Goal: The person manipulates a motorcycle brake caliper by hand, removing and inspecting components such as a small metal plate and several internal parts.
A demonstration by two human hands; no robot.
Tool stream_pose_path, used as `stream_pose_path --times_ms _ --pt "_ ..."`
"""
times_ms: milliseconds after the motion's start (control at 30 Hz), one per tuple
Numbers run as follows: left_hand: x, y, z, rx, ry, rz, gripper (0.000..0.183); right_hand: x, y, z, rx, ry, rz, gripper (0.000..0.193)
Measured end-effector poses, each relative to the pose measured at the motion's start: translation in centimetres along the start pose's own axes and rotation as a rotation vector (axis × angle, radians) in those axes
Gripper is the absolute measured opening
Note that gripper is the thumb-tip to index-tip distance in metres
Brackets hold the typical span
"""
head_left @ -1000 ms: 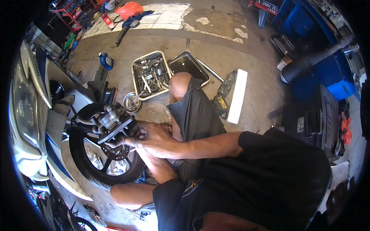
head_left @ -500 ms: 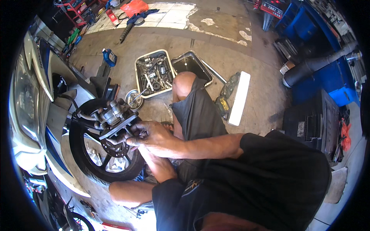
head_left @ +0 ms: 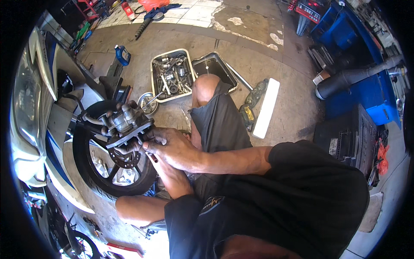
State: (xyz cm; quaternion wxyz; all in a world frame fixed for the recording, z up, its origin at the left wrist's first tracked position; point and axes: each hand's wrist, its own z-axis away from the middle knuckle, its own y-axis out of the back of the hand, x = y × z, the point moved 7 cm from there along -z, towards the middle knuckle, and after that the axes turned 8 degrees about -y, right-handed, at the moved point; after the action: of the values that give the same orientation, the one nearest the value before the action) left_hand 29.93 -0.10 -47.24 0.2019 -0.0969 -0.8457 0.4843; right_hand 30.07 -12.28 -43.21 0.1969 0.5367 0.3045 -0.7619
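A grey metal brake caliper, with a hose at its left end, is held up over the wheel with its brake disc. My left hand reaches up from below and is closed around the caliper's near underside; its palm is mostly hidden behind my right hand. My right hand is closed at the caliper's right end, its thumb and fingers pressed against the bracket there. A small dark rod-like tip shows just under the right fingers; I cannot tell what it is.
A white-and-blue motorcycle fairing stands close at left. Beyond the wheel are a small metal bowl, a tray of metal parts, a black tray and a blue bottle. A long white box lies right of my knee.
The view has shifted slightly. Both hands and the caliper stay together near the wheel. My right fingers have drawn in closer against the bracket.
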Motion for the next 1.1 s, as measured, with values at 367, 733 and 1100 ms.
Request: stream_pose_path --times_ms 367,733,1100 --pt "-0.3 0.0 -0.1 0.015 -0.014 0.005 0.079 -0.6 -0.2 0.4 -0.022 -0.121 -0.098 0.036" --pt "-0.2 -0.3 0.0 0.004 -0.061 0.049 0.080 -0.6 -1.1 0.8 -0.131 -0.012 -0.393 0.033" --pt "-0.5 -0.3 -1.9 -0.077 -0.134 0.222 0.081 -0.3 -1.3 1.0 -0.011 -0.104 -0.211 0.027"
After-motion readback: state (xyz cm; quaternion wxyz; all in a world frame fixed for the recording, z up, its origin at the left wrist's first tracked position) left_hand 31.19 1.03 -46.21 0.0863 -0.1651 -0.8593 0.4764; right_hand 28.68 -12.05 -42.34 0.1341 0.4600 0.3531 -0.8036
